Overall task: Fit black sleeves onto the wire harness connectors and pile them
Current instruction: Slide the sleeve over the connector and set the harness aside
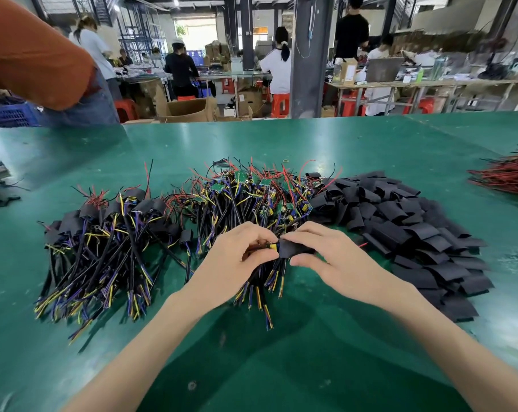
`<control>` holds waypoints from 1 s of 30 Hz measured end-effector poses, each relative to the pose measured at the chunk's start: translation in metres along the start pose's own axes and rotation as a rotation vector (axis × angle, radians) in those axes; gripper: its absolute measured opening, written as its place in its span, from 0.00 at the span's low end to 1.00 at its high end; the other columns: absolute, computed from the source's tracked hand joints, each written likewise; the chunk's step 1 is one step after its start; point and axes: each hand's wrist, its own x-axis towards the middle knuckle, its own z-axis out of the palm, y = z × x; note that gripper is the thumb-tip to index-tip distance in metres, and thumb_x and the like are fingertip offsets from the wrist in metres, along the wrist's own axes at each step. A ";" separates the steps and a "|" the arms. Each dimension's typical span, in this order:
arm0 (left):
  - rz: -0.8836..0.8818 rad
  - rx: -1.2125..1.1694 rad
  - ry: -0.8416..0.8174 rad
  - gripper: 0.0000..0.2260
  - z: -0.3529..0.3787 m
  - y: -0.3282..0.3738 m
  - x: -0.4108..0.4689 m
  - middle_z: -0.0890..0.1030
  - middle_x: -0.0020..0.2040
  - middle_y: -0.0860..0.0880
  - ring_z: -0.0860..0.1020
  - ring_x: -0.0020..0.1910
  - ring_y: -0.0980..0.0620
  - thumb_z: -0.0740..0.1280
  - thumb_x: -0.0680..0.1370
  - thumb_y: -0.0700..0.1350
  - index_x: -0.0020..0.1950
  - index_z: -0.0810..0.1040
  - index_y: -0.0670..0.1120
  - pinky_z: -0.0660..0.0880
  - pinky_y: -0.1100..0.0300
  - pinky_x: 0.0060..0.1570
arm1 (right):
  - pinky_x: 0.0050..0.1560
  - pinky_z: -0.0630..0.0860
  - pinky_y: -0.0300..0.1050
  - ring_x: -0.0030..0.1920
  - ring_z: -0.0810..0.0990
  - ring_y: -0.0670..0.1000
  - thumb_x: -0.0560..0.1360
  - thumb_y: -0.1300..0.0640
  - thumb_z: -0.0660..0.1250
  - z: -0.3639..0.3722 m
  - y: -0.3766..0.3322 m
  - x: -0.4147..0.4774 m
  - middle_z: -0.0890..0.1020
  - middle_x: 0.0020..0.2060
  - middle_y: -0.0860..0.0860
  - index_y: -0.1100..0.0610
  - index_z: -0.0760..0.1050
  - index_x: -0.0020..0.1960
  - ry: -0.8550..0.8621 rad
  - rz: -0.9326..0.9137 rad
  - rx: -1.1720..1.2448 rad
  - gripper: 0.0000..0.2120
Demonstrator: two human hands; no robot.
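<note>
A worker's left hand [237,257] pinches a wire harness connector [272,247] while the right hand [332,260] grips a black sleeve [295,248] by its sides, its mouth touching the connector's yellow tip, apparently to slide it on, just above the green tabletop [311,337]. Stock is laid out to suit the job: loose sleeves [415,233] heaped beside the right hand, unsleeved harnesses [252,194] straight ahead, and the sleeved pile [103,233] to the left, where this piece would likely land once fitted
</note>
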 end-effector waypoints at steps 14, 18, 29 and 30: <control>-0.163 -0.161 0.039 0.08 -0.007 0.005 0.002 0.83 0.37 0.52 0.77 0.32 0.60 0.71 0.73 0.37 0.42 0.80 0.51 0.74 0.67 0.37 | 0.57 0.68 0.49 0.54 0.75 0.56 0.77 0.55 0.64 0.001 -0.001 0.001 0.76 0.56 0.52 0.59 0.73 0.63 0.042 -0.010 -0.157 0.16; -0.179 -0.168 0.043 0.07 -0.005 0.004 0.001 0.83 0.37 0.52 0.78 0.35 0.59 0.72 0.72 0.38 0.41 0.81 0.50 0.74 0.67 0.40 | 0.54 0.68 0.47 0.50 0.76 0.55 0.75 0.58 0.68 0.002 -0.005 0.000 0.77 0.53 0.53 0.61 0.75 0.60 0.045 -0.066 -0.166 0.15; -0.225 -0.156 0.048 0.06 -0.004 0.002 0.001 0.83 0.37 0.53 0.78 0.36 0.60 0.73 0.72 0.40 0.42 0.82 0.51 0.73 0.69 0.40 | 0.55 0.69 0.47 0.50 0.77 0.56 0.75 0.57 0.67 0.008 -0.003 -0.001 0.77 0.53 0.53 0.61 0.75 0.61 0.062 -0.077 -0.183 0.15; -0.228 -0.152 0.047 0.06 -0.004 0.002 0.001 0.83 0.37 0.53 0.78 0.36 0.60 0.73 0.72 0.40 0.42 0.82 0.51 0.73 0.69 0.41 | 0.55 0.68 0.47 0.50 0.77 0.56 0.75 0.57 0.66 0.008 -0.003 -0.001 0.77 0.53 0.53 0.61 0.75 0.60 0.065 -0.077 -0.181 0.15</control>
